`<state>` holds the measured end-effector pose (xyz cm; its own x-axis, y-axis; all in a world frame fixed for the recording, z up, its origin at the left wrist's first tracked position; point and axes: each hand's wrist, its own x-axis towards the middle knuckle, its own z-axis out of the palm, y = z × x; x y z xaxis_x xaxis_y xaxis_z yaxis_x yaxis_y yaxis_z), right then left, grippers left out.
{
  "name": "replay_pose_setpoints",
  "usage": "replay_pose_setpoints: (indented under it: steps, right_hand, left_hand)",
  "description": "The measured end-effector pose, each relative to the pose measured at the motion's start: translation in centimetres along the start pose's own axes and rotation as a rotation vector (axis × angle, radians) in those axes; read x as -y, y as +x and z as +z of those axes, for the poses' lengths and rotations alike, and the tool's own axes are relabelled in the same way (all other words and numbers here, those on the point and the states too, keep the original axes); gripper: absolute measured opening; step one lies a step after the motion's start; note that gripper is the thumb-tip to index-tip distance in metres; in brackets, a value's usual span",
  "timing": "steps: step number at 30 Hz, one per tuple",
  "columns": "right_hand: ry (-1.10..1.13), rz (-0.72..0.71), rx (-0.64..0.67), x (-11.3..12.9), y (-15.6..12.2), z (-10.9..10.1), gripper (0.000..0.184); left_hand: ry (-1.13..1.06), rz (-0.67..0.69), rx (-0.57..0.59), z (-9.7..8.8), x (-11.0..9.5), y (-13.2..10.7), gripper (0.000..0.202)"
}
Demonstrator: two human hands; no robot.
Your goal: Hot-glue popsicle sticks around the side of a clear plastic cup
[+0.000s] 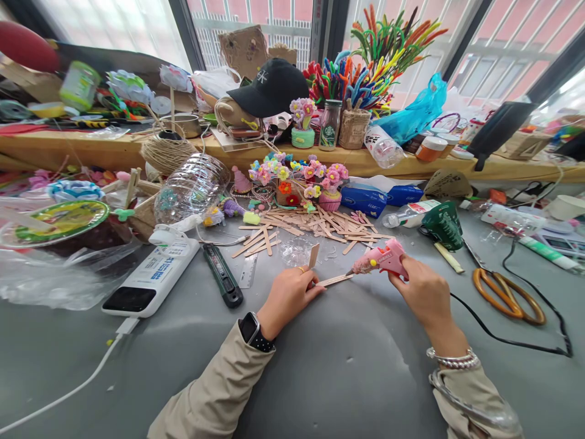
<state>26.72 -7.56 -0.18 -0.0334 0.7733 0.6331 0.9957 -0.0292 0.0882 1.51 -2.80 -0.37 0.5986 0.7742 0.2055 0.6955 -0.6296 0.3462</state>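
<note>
My right hand (423, 292) is closed round the handle of a pink glue gun (386, 257), whose nozzle points left and meets the far end of a flat popsicle stick (336, 280). Closed fingers of my left hand (290, 297) grip the near end of that stick. Another popsicle stick (314, 255) stands up from the same hand; how the two are joined is hidden behind the fingers. Just beyond lies a spread pile of loose popsicle sticks (320, 224). A clear ruler (248, 271) rests left of my left hand.
A box cutter (222, 275) and a white power bank (153, 277) with a cable lie left. Scissors (507, 296) and the black cord (493, 338) are right. Pipe-cleaner flowers (331, 177), a large clear bottle (192, 189) and blue tissue packs (364, 199) stand behind, below a crowded wooden ledge (329, 164).
</note>
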Motion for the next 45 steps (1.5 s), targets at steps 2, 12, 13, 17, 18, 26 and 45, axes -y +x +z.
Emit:
replay_pose_setpoints:
  steps: [2,12,13,17,18,26,45]
  right_hand:
    - [0.001,-0.007,0.0,-0.02,0.0,-0.02,0.025]
    - [-0.01,0.011,0.022,-0.23,-0.09,0.05,0.029]
    - [-0.011,0.015,0.031,-0.25,-0.09,0.04,0.029]
    - [-0.005,0.016,0.039,-0.33,-0.09,-0.01,0.026]
    - [-0.003,0.018,0.037,-0.35,-0.1,-0.02,0.026]
    - [0.009,0.023,0.032,-0.48,0.0,-0.17,0.022]
    - [-0.01,0.049,0.051,-0.81,-0.18,0.01,0.025]
  left_hand:
    - [0.003,0.001,-0.001,-0.04,-0.03,0.01,0.022]
    - [0.001,0.003,-0.008,0.02,0.0,-0.02,0.023]
    - [-0.002,0.005,-0.011,0.03,0.01,-0.02,0.023]
    - [0.002,0.009,-0.012,0.06,0.05,-0.02,0.022]
    - [0.003,0.008,-0.01,0.06,0.05,-0.02,0.022]
    - [-0.005,0.006,-0.018,0.1,0.07,-0.05,0.023]
    - [0.011,-0.004,-0.004,0.05,0.04,0.0,0.022]
